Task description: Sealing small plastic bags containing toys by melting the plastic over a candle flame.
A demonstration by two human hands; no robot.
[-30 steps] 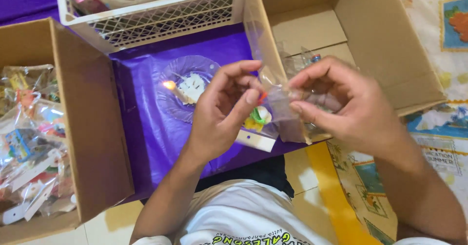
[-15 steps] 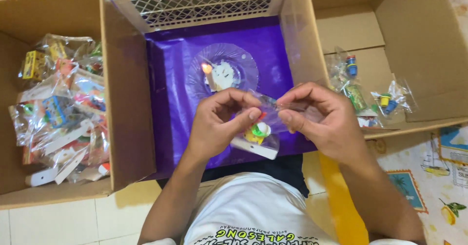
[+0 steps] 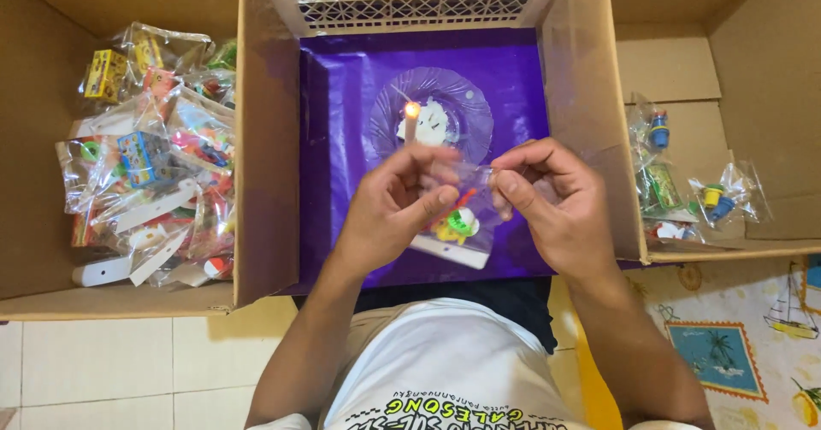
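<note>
Head view: left hand and right hand both pinched on top edge of clear bag, stretched taut just below candle, flame close to that edge. Bag over purple sheet: small, see-through, bright toys inside, white strip at bottom. Finished bags in left box, a few in right box.

Two cardboard boxes, one lit candle.
</note>
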